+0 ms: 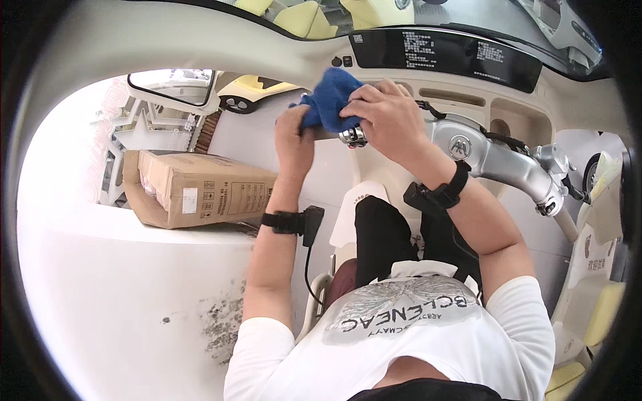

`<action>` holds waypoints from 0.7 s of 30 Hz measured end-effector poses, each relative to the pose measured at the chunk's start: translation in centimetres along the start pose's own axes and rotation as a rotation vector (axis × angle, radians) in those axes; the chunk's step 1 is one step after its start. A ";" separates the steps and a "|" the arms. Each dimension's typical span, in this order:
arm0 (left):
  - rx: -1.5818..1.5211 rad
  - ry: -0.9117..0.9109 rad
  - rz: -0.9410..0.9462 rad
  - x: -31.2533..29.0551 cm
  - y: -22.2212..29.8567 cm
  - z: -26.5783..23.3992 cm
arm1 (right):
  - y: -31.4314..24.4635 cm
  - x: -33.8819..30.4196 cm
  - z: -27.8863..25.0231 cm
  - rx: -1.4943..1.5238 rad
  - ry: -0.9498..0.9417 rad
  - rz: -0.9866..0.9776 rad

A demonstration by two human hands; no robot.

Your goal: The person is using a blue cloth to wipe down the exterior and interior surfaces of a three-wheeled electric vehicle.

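A crumpled blue cloth (329, 97) is held up in front of me between both hands, over the left end of a silver handlebar (495, 154). My left hand (294, 139) is closed on the cloth's left, lower edge. From the other side my right hand (386, 120) pinches the cloth between thumb and fingers. Just below the cloth a chrome switch housing (353, 138) shows on the bar; the cloth and my hands hide most of the left grip. Black straps with small boxes sit on both my forearms.
Ahead runs a cream dashboard with storage recesses (515, 120) and a black panel (445, 57) under the windshield. A side mirror (172, 87) hangs at the left opening. Outside it stand an open cardboard box (221, 190) and a yellow vehicle (257, 88).
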State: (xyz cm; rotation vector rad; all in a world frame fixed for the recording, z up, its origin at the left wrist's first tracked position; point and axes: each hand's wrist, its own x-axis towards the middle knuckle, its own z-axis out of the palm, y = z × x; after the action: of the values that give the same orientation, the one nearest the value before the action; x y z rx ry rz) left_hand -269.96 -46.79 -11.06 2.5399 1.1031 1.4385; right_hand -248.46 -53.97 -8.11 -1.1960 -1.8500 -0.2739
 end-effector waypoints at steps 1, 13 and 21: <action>0.072 0.060 0.058 -0.3 0.4 0.6 | -0.5 -0.4 0.1 -0.131 0.041 -0.066; 0.100 0.099 0.027 -4.4 3.5 -0.9 | -4.1 -7.1 -2.8 0.170 -0.167 -0.007; -0.019 0.304 0.047 -0.6 6.8 -2.2 | -1.7 -3.4 -3.3 0.026 0.253 0.010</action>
State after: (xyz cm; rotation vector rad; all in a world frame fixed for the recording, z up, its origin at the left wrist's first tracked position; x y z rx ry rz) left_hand -267.94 -52.93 -7.86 2.4043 1.0606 1.8845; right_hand -247.55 -58.88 -8.41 -1.0988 -1.6228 -0.3770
